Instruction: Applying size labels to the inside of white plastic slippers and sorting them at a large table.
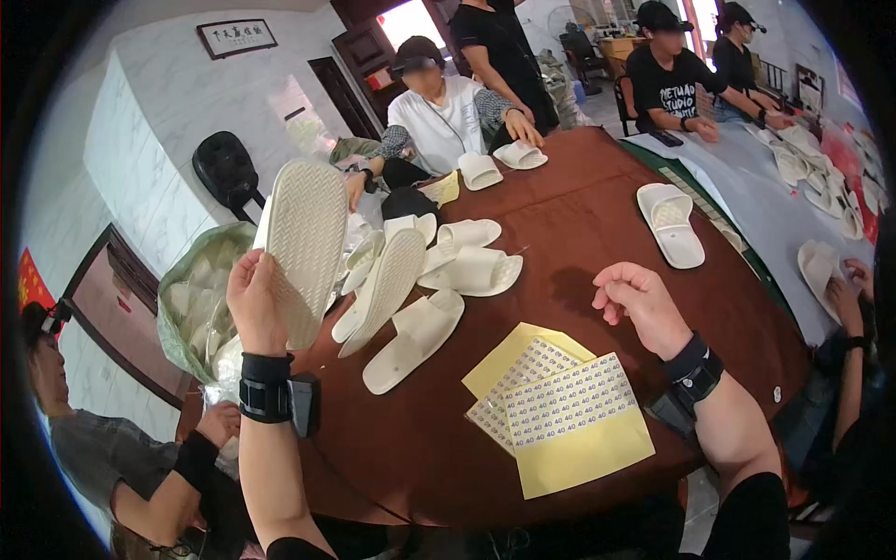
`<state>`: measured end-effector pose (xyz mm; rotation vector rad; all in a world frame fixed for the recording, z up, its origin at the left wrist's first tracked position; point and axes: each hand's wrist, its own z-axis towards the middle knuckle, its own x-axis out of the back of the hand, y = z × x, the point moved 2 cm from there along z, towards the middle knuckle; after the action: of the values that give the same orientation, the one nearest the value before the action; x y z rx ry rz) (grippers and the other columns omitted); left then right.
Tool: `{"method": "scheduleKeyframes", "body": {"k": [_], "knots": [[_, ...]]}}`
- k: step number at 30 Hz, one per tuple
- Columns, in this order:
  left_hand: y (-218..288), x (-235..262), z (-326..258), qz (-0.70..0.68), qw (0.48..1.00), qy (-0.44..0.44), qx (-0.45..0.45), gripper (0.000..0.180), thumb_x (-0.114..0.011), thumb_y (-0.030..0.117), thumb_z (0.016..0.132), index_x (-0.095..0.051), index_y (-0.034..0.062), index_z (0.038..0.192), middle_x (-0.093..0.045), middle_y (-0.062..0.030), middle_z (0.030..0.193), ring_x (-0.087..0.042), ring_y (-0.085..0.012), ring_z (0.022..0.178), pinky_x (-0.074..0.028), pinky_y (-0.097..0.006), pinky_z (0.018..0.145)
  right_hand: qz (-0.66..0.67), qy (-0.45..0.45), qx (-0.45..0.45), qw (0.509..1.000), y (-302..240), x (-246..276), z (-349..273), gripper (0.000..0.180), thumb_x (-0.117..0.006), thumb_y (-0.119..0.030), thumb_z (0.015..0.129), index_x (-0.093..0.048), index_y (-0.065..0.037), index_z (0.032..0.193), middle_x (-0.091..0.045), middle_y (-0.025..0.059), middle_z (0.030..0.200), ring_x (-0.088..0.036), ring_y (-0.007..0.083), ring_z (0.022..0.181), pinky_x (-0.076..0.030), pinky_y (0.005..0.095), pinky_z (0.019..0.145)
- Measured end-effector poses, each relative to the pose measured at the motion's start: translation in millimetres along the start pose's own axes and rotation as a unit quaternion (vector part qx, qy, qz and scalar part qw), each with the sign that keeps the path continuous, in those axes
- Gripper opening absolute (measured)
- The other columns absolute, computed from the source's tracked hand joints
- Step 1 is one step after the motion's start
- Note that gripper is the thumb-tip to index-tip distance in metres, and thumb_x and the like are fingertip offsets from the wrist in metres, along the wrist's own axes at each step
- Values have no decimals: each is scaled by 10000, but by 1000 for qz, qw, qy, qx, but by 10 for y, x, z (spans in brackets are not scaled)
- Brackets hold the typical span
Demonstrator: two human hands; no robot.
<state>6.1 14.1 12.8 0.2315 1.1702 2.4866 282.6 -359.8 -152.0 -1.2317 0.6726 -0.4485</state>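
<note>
My left hand point(254, 301) grips a white slipper point(306, 245) by its heel end and holds it upright, its ribbed sole facing me. My right hand point(637, 301) hovers over the brown table point(579, 233) with fingers curled loosely and nothing visible in them. Just below it lie yellow-backed sticker sheets point(560, 401) covered in small white labels. A pile of several white slippers point(420, 275) lies on the table between my hands. Both wrists wear black bands.
A clear bag of white slippers point(196, 299) stands at the table's left edge. One slipper point(670, 222) lies alone at right. Several people sit or stand around the table, others at a grey table point(784, 201) with more slippers.
</note>
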Motion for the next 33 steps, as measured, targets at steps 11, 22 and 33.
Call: {"method": "scheduleKeyframes", "body": {"k": [11, 22, 33], "knots": [[708, 64, -158, -63, 998, -5, -29, 157, -580, 105, 974, -597, -17, 1072, -599, -13, 955, -553, -95, 876, -446, -238, 799, -20, 15, 21, 999, -88, -31, 4, 150, -515, -86, 944, -592, -27, 1058, -656, 57, 849, -578, 92, 676, -479, 228, 607], [1281, 121, -568, -127, 991, -34, 19, 139, -586, 73, 953, -598, -19, 1057, -620, -19, 938, -575, -97, 839, -456, -231, 768, -36, -109, 83, 990, -808, -725, -484, 219, -517, -67, 957, -544, -43, 1173, -656, 49, 908, -578, 68, 708, -484, 196, 634], [1416, 557, -757, -138, 988, -50, 56, 99, -568, 88, 966, -611, 12, 1014, -593, 20, 879, -527, -78, 765, -422, -212, 717, -166, -261, 206, 929, -1502, -1382, -1337, 394, -540, 51, 895, -485, 17, 1284, -602, 61, 1042, -566, 64, 872, -474, 221, 807]]}}
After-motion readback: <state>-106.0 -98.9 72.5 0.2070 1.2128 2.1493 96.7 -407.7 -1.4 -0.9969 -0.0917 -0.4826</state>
